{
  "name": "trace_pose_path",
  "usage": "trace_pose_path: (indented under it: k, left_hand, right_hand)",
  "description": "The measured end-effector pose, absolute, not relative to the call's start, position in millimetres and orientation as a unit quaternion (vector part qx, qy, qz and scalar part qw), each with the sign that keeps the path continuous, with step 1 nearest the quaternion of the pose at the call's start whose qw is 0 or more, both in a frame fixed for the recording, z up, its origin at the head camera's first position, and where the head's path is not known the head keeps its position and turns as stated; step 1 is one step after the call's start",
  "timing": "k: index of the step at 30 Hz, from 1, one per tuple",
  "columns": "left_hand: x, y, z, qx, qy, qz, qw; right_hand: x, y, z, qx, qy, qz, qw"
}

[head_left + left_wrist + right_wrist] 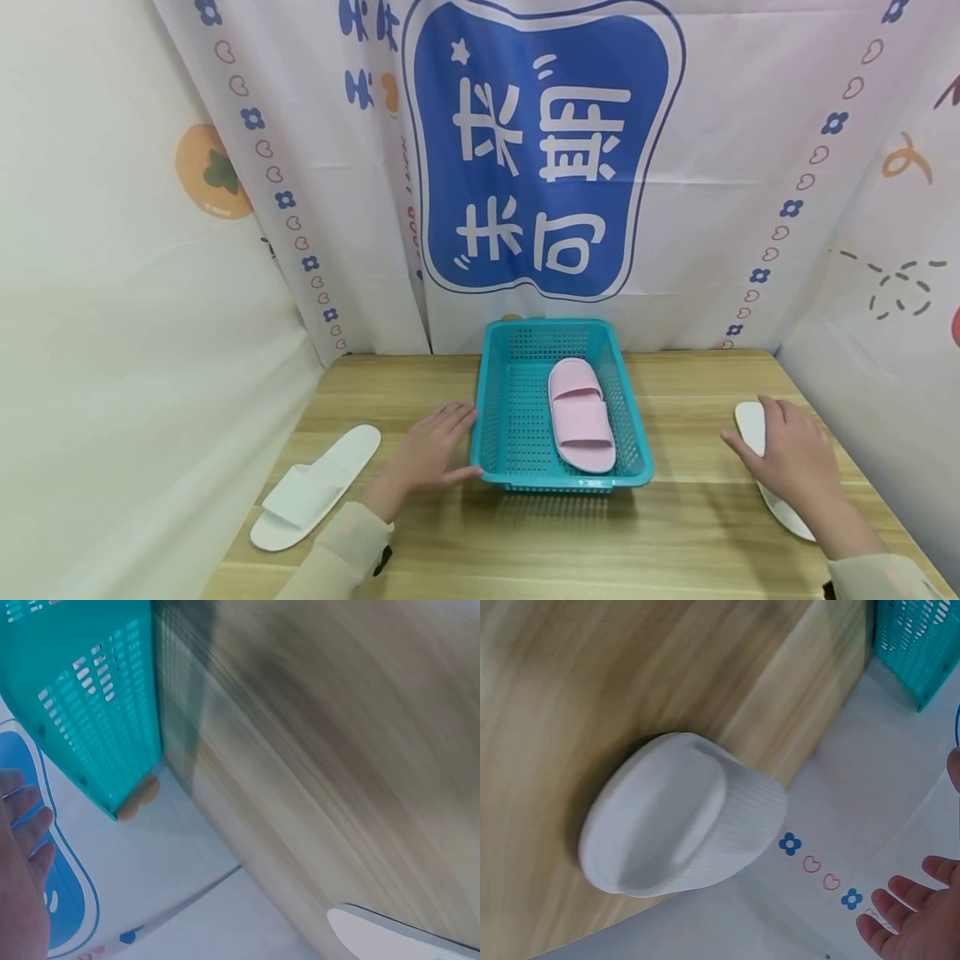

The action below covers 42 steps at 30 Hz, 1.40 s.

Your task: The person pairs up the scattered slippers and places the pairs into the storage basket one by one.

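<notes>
— On the left side of the wooden table (697,533), where is my left hand (431,450) sitting?

— I see it lying flat with fingers straight and a little spread, fingertips at the left wall of the teal perforated plastic basket (495,417), thumb near its front corner. It grips nothing. The left wrist view is blurred, but it shows the fingers (26,825) stretched out and the basket's mesh side close by.

— And my right hand (791,462)?

— It rests over the white flat fabric slipper at the right edge (750,421), fingers extended along it rather than curled round it. From the head view I cannot tell whether the palm presses on it. The right wrist view shows the slipper's rounded toe (679,817) lying on the wood with my fingers (911,919) open.

— What lies further out?

— A pink ribbed rubber slide sandal (579,414) lies inside the basket, toward its right half, sole down. A second white flat fabric slipper (315,487) lies well left of my left hand, angled. Behind the table hangs a white printed curtain with a blue panel (540,150).
</notes>
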State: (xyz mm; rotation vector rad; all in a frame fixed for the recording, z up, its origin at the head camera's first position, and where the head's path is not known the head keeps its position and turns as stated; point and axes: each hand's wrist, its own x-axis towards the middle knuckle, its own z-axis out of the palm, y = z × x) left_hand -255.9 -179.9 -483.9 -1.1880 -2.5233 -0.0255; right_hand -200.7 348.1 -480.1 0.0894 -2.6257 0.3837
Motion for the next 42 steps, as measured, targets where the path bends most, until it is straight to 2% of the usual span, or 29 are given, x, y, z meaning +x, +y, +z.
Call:
trace_pose_path:
  k: [9,14,23,30,35,42]
  left_hand:
    - [-253,-204,-489,-0.410,-0.879,-0.009,0.242]
    - [-251,-218,-492,-0.391,-0.882,-0.019,0.262]
    - [-245,-244,-496,-0.354,-0.895,-0.029,0.272]
    - [-238,-268,-505,-0.291,-0.917,-0.019,0.270]
    - [-235,-283,-514,-0.248,-0.934,-0.012,0.255]
    - [-230,-299,-518,-0.219,-0.938,-0.010,0.268]
  right_hand:
    - [-197,365,-497,0.020,-0.962,0.142,0.230]
    - [-194,373,-505,0.007,-0.965,0.139,0.223]
    - [-191,385,-519,-0.030,-0.969,0.142,0.202]
    - [-190,390,-530,-0.053,-0.969,0.139,0.197]
    - [-190,392,-532,-0.080,-0.974,0.141,0.157]
    - [-188,390,-533,-0.099,-0.977,0.152,0.113]
